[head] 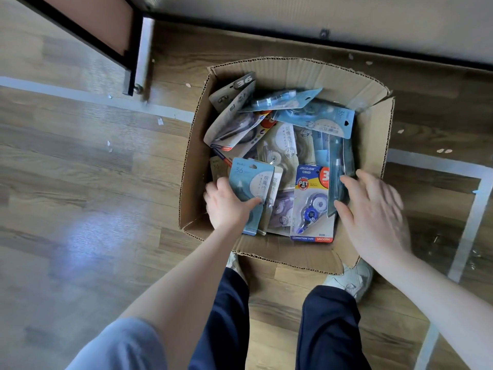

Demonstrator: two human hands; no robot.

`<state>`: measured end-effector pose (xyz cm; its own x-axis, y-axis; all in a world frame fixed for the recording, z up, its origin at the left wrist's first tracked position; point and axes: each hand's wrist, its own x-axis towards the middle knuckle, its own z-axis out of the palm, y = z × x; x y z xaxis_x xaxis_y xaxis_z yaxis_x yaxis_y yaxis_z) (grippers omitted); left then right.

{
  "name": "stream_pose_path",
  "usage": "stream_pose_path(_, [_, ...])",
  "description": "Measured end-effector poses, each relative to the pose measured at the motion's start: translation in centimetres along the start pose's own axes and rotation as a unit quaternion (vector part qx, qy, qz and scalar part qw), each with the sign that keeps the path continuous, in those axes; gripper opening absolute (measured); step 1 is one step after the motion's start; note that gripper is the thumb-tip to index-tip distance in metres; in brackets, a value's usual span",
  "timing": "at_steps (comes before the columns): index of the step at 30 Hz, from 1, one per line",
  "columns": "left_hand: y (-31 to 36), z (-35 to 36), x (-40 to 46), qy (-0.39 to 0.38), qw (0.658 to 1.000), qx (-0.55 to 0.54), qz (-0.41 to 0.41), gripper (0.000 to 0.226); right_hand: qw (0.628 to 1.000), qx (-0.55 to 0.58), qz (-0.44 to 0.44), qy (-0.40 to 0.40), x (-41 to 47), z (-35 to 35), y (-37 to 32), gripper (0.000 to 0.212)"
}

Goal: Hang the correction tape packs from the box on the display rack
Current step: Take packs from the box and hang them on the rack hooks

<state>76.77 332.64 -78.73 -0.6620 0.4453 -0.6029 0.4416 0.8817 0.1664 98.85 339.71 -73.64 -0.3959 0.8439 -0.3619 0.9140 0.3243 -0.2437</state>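
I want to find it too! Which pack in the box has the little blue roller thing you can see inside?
Look in the open cardboard box on the wooden floor, at the side nearest the person's feet. Between the left hand and the right hand stands a white pack. Unlike the pale blue and beige packs around it, it has a bright blue, yellow and red top reading JINUO.

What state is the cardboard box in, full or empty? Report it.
Partly full. The cardboard box is open-topped, with correction tape packs piled loosely across its bottom and well below the rim; how deep the pile goes cannot be told.
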Motion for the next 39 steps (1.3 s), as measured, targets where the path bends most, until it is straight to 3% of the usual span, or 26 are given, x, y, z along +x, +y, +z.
stream_pose_path(5, [-1.1, -1.2, -0.3, -0.044, 0.985, -0.167, 0.014, 0.056, 1.0, -0.018, 0.002, -0.008, -0.1, 0.2, -0.5, 0.045])
stream_pose_path(14, [-2.1, -3.3, 0.5, -0.06, 0.964, -0.257, 0.011, 0.047, 0.999, -0.024, 0.006, -0.032, 0.5, 0.1, -2.0, 0.051])
stream_pose_path(20, [-2.8, -3.0, 1.1, -0.068, 0.959, -0.273, 0.007, 0.049, 0.993, 0.022, 0.011, -0.118, 2.2, 1.0, -4.5, 0.049])
stream_pose_path(25, [-3.0, -3.4, 1.6, -0.06, 0.959, -0.275, 0.013, 0.05, 0.981, 0.07, 0.076, -0.163, 3.4, 2.5, -6.3, 0.043])
stream_pose_path(30, [-3.5, -4.3, 2.3, -0.046, 0.967, -0.248, 0.029, 0.047, 0.971, 0.109, 0.121, -0.177, 4.2, 4.6, -7.0, 0.045])
stream_pose_path(39, [-3.5, -4.5, 2.4, -0.061, 0.97, -0.227, 0.06, 0.046, 0.955, 0.166, 0.201, -0.14, 5.7, 6.1, -9.1, 0.03])
